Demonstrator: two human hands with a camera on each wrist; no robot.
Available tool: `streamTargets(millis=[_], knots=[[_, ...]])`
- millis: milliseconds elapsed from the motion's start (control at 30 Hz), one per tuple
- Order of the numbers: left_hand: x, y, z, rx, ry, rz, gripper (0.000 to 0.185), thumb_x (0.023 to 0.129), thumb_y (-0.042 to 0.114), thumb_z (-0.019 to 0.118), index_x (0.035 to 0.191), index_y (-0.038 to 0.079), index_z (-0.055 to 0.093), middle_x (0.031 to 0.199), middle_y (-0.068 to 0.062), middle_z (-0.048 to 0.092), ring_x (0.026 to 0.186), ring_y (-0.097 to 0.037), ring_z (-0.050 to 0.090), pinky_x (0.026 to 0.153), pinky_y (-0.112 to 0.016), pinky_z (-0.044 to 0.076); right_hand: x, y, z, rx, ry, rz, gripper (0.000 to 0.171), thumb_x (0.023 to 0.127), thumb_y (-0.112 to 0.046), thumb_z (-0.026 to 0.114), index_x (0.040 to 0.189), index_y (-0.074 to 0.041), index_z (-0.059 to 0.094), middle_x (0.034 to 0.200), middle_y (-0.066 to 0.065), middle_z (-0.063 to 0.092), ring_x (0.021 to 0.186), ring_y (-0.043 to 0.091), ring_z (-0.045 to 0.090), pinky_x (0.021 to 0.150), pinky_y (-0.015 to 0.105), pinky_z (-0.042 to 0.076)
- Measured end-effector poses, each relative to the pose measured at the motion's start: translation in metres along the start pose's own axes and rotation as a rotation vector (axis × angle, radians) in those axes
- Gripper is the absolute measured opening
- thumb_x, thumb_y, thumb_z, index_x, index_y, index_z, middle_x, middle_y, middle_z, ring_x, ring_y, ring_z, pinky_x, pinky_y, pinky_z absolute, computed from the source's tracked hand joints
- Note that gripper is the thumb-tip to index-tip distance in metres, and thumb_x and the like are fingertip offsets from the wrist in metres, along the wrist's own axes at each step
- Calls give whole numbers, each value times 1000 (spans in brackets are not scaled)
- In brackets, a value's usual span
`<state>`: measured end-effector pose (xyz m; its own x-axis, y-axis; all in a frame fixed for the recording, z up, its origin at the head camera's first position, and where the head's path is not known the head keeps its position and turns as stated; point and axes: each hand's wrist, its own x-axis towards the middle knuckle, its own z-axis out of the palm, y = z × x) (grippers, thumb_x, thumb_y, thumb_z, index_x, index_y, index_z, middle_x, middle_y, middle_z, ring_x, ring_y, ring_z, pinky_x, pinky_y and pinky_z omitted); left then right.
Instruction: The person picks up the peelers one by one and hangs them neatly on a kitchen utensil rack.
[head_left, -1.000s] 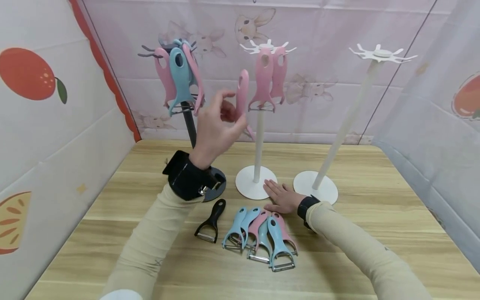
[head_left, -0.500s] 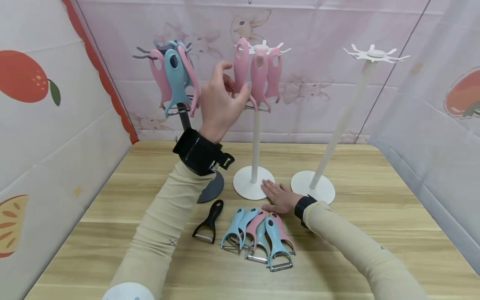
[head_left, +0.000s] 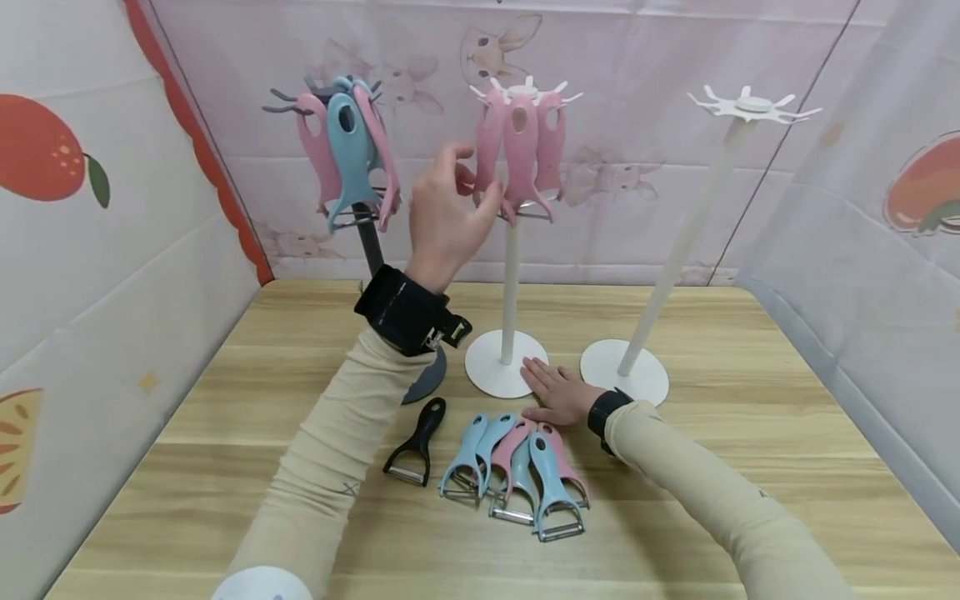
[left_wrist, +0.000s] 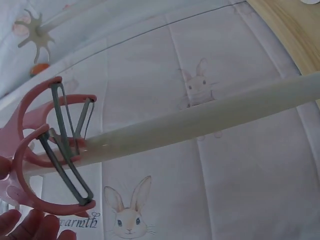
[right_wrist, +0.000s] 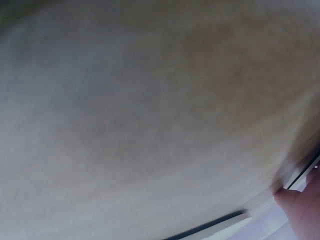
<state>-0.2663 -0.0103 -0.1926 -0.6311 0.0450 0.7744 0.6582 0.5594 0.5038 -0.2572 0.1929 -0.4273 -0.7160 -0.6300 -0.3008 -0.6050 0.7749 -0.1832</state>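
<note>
Up at the middle white stand (head_left: 511,275), my left hand (head_left: 448,217) pinches a pink peeler (head_left: 490,137) between thumb and fingers. The peeler's handle top is at the stand's left hook, its blade end downward. Two more pink peelers, a front one (head_left: 520,158) and a right one (head_left: 551,146), hang beside it. In the left wrist view their metal blades cluster around the pole (left_wrist: 200,122), with fingertips (left_wrist: 30,227) at the nearest peeler. My right hand (head_left: 561,393) lies flat, fingers straight, over the edge of the white round base (head_left: 495,375). The right wrist view is mostly blurred.
A dark stand (head_left: 367,237) at left carries pink and blue peelers, including a blue one (head_left: 349,158). Another white stand (head_left: 686,242) leans at right with bare hooks. On the table lie a black peeler (head_left: 426,429) and several blue and pink peelers (head_left: 551,479).
My left hand has raised the pink peeler from below the middle stand's hooks, then moved it right and slightly down to hang level with the others. The right hand has stayed put.
</note>
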Motion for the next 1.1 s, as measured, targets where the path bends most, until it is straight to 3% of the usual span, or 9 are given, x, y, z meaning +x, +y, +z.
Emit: streamTargets(millis=[167,300,433,533,700,867,1100], knots=[[-24,-16,0,-136,-15,-60,41,85,18,61,118,-4,49,89,-15,58,81,-24,56,73,-30,49,3,3,2,1,-13,14,78,94,-54,30,146,-2,3,151,15,-5,137,27,-5,107,52,9],[-56,-36,-3,-155,-94,-140,43,85,15,62,120,-4,48,89,-15,58,81,-27,56,71,-32,50,6,6,4,-3,-17,21,78,94,-53,31,146,-4,1,151,13,-6,137,26,-6,107,50,9],[-87,-56,-9,-54,-265,-252,44,85,18,60,123,-1,48,92,-14,59,83,-26,57,74,-35,47,7,7,6,-2,-6,21,77,94,-51,33,146,-4,2,151,13,-5,138,26,-5,107,50,10],[-109,-69,-17,48,-418,-279,45,86,22,58,125,1,48,94,-14,61,82,-24,58,72,-36,47,5,2,4,-2,1,30,76,95,-49,35,146,-3,4,151,14,-4,138,27,-3,107,50,10],[-141,-87,-28,195,-577,-235,48,85,24,61,125,0,49,89,-11,62,70,-19,57,61,-33,46,1,-1,1,6,1,33,75,95,-46,36,145,0,6,151,16,-2,137,29,-2,106,52,10],[-166,-99,-35,281,-718,-246,48,82,22,66,122,0,52,85,-10,61,60,-16,53,50,-29,42,5,6,5,4,-26,45,77,94,-51,33,146,-4,1,151,12,-7,137,26,-6,107,50,9],[-192,-101,-40,377,-837,-192,50,80,22,68,121,-2,52,105,-17,62,82,-26,62,65,-37,50,6,5,6,17,0,12,76,95,-48,35,145,-1,4,151,15,-4,137,28,-4,107,51,10]])
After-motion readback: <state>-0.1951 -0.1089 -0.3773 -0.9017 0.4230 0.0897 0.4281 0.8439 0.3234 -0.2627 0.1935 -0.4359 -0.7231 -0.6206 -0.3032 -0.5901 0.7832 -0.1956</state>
